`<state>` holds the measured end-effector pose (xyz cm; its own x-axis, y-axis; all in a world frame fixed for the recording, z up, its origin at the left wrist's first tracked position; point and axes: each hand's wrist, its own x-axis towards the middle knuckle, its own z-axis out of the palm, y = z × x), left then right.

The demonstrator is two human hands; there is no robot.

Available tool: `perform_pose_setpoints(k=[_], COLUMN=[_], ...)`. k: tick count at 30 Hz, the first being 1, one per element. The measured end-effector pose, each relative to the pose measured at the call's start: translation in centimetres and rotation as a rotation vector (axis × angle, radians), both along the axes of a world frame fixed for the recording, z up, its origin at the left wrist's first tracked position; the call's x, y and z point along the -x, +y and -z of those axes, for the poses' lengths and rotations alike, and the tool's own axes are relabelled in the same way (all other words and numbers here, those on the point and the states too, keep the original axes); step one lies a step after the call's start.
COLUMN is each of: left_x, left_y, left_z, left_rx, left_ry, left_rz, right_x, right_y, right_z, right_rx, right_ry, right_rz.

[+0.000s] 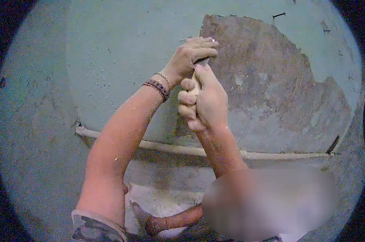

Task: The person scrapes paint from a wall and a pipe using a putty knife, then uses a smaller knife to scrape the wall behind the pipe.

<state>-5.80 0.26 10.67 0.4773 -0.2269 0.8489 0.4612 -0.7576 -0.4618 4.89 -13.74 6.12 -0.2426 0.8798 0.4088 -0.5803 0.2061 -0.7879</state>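
Note:
My right hand [208, 97] is closed around the pale handle of a scraper [198, 84], thumb laid along its upper end. Just above, my left hand [192, 54] reaches over the scraper's head, its fingers bent across the top and its thumb hidden. Only a small dark and grey piece of the blade shows between the hands. Both hands are close to the wall, at the left border of a bare brown patch [267, 72] where the pale green paint [122, 52] is gone. Whether the blade touches the wall is hidden.
A whitish pipe or ledge [170, 148] runs along the wall's lower part. Nails [279, 15] stick out at upper right, and a dark spike [333, 144] at lower right. Below are a bare foot [141, 213] and a blurred area [271, 203].

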Motion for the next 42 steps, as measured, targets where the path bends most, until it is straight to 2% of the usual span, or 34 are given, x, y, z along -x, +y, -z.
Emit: perform_pose_setpoints(k=[2, 5, 6, 9, 10, 12, 13, 14, 17, 18, 21, 23, 25, 29, 30, 34, 37, 40, 42], left_x=[-0.1, 0.4, 0.5, -0.3, -0.2, -0.2, -0.4, -0.4, -0.9, -0.7, -0.4, -0.3, -0.5, -0.6, -0.5, -0.8, -0.6, -0.7, -0.8], left_y=[0.7, -0.1, -0.1, 0.5, 0.8, 0.5, 0.0, -0.6, 1.5, 0.5, 0.5, 0.3, 0.3, 0.5, 0.2, -0.4, 0.0, 0.0, -0.5], left_z=[-1.3, -1.8, -1.0, -0.6, -1.8, -2.4, -2.0, -1.5, -0.7, -1.9, -4.2, -3.0, -1.1, -4.0, -4.1, -1.5, -3.1, -3.5, -2.1], left_rx=[-0.023, 0.038, 0.029, -0.082, -0.094, -0.065, -0.025, -0.049, -0.062, -0.144, -0.138, -0.095, -0.002, -0.128, -0.076, 0.023, -0.099, 0.033, 0.038], left_ry=[-0.055, 0.023, 0.055, -0.046, -0.023, -0.03, -0.036, -0.002, -0.021, -0.043, 0.001, 0.013, 0.022, 0.003, -0.002, 0.01, 0.018, 0.015, 0.023], left_rz=[0.08, 0.032, 0.018, 0.007, 0.052, 0.06, 0.069, 0.079, 0.101, 0.013, -0.014, 0.016, -0.006, 0.001, 0.014, 0.012, -0.002, 0.071, 0.074], right_x=[0.2, 0.6, 0.4, 0.3, 0.2, 0.4, 0.3, -0.2, -0.3, 0.1, 0.1, 0.0, 0.0, 0.3, 0.2, 0.0, 0.6, 0.5, 0.4], right_y=[-0.3, 0.5, 0.1, 0.9, 1.0, 0.6, 0.4, 0.3, 0.8, 1.3, 1.2, 0.9, -0.4, 1.4, 1.3, -0.1, 1.3, 0.5, -0.2], right_z=[-1.3, -1.2, -0.5, -0.2, -0.8, -1.6, -1.4, -0.9, -0.1, -0.8, -2.8, -2.1, -1.0, -2.5, -2.7, -1.2, -2.0, -2.2, -1.5], right_rx=[-0.006, -0.01, -0.018, -0.002, -0.074, -0.048, -0.013, -0.002, -0.035, -0.061, -0.051, -0.071, 0.016, -0.055, -0.091, -0.046, -0.091, -0.106, -0.088], right_ry=[-0.006, 0.09, 0.022, 0.063, 0.052, 0.071, 0.09, -0.007, 0.043, 0.03, 0.072, 0.029, 0.047, 0.05, 0.041, 0.013, -0.009, -0.007, -0.023], right_rz=[0.022, -0.03, -0.002, -0.021, -0.032, -0.026, -0.019, 0.039, -0.008, 0.048, -0.005, 0.026, 0.042, 0.062, 0.075, 0.08, 0.127, 0.132, 0.112])
